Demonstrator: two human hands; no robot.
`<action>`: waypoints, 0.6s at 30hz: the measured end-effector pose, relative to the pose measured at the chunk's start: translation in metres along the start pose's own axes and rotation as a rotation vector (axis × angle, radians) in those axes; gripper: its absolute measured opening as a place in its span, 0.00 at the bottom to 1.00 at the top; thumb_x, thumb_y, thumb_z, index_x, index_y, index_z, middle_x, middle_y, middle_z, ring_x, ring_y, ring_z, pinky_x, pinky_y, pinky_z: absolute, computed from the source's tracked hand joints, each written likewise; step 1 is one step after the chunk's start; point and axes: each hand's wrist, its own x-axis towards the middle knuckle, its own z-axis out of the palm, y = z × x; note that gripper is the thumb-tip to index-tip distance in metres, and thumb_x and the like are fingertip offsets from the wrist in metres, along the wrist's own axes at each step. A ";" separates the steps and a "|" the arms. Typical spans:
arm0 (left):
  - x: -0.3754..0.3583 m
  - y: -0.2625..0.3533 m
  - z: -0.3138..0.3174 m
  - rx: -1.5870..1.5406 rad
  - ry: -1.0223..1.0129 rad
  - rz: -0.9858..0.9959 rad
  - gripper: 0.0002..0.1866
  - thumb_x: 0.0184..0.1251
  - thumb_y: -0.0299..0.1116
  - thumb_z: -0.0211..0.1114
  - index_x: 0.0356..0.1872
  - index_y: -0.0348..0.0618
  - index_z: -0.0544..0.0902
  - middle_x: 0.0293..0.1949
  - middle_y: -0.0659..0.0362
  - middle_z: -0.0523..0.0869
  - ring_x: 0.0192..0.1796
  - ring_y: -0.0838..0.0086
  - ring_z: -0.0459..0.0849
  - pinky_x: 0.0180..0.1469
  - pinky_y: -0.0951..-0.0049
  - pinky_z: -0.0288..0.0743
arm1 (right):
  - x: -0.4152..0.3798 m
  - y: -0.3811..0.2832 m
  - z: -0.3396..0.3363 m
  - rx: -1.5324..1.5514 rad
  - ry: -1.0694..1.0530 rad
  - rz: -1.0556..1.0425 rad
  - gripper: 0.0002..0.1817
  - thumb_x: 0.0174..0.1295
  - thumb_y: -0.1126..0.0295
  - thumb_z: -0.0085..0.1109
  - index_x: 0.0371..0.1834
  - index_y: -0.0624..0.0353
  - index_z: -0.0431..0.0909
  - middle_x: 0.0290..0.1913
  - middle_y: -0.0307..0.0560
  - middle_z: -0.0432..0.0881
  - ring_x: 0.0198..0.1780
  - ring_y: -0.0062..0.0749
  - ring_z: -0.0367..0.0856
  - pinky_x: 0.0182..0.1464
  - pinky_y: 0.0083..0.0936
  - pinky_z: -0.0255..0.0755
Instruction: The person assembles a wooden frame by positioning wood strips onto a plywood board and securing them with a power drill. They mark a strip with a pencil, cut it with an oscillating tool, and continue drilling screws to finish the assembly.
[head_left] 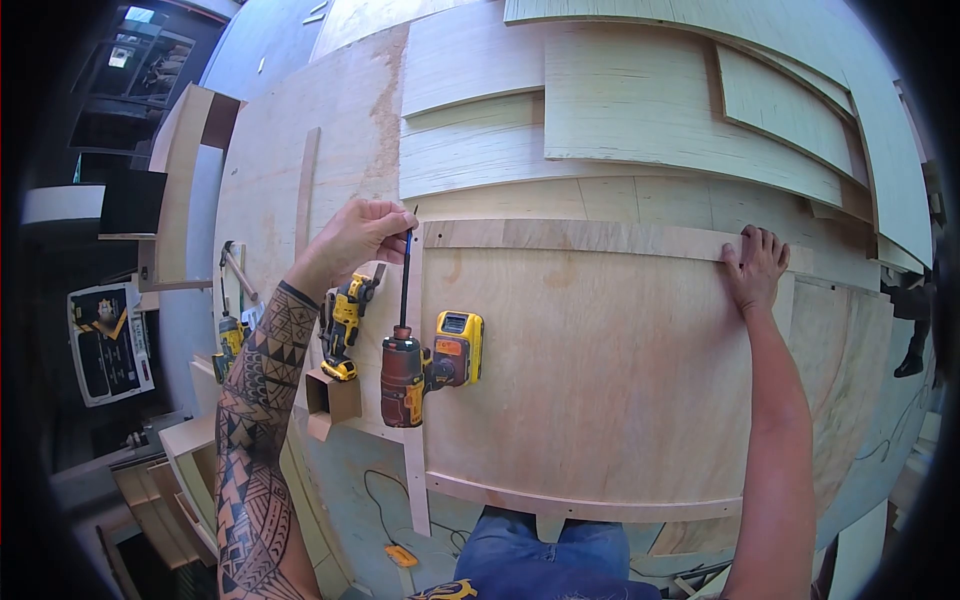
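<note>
My left hand (372,232) pinches the tip end of a long dark driver bit (406,280) at the upper left corner of a wooden frame. The bit is fitted in a red-brown and yellow cordless driver (403,380), which lies on the plywood panel (590,370) with its yellow battery to the right. My right hand (757,268) rests with bent fingers over the far wooden strip (600,238), near its right end. A narrow strip (415,470) runs along the panel's left edge. A second yellow power tool (345,320) stands just left of the driver.
Stacked plywood sheets (640,110) lie beyond the frame. A hammer (240,272) and another yellow drill (230,340) are at the left. A small cardboard box (333,398) sits near the second tool. An orange cord connector (400,555) hangs below.
</note>
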 end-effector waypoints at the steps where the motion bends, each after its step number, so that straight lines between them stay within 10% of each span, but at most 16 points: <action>1: -0.001 0.000 0.000 0.000 0.000 0.000 0.13 0.85 0.39 0.67 0.48 0.37 0.88 0.37 0.62 0.88 0.38 0.80 0.88 0.46 0.78 0.88 | 0.000 0.000 0.000 -0.002 -0.001 0.002 0.33 0.69 0.39 0.57 0.66 0.51 0.76 0.62 0.48 0.77 0.75 0.48 0.69 0.86 0.61 0.42; 14: -0.020 -0.071 -0.004 -0.381 -0.012 0.074 0.21 0.89 0.42 0.60 0.70 0.39 0.82 0.49 0.62 0.86 0.50 0.77 0.86 0.57 0.71 0.83 | -0.001 0.003 0.002 0.025 0.004 -0.045 0.31 0.64 0.41 0.63 0.61 0.51 0.79 0.60 0.52 0.78 0.70 0.50 0.72 0.79 0.63 0.52; 17: -0.066 -0.144 0.005 0.271 0.045 0.174 0.33 0.79 0.21 0.63 0.83 0.42 0.69 0.59 0.58 0.86 0.61 0.73 0.85 0.65 0.66 0.83 | -0.002 -0.002 -0.004 0.046 -0.020 0.024 0.35 0.64 0.37 0.62 0.65 0.51 0.79 0.63 0.53 0.78 0.75 0.51 0.69 0.84 0.69 0.44; 18: -0.069 -0.220 -0.009 0.067 -0.028 0.089 0.41 0.75 0.15 0.65 0.87 0.44 0.62 0.72 0.52 0.80 0.72 0.65 0.80 0.74 0.62 0.78 | -0.001 -0.004 -0.008 0.070 -0.044 0.041 0.36 0.64 0.37 0.61 0.66 0.51 0.78 0.64 0.54 0.78 0.75 0.51 0.69 0.84 0.69 0.43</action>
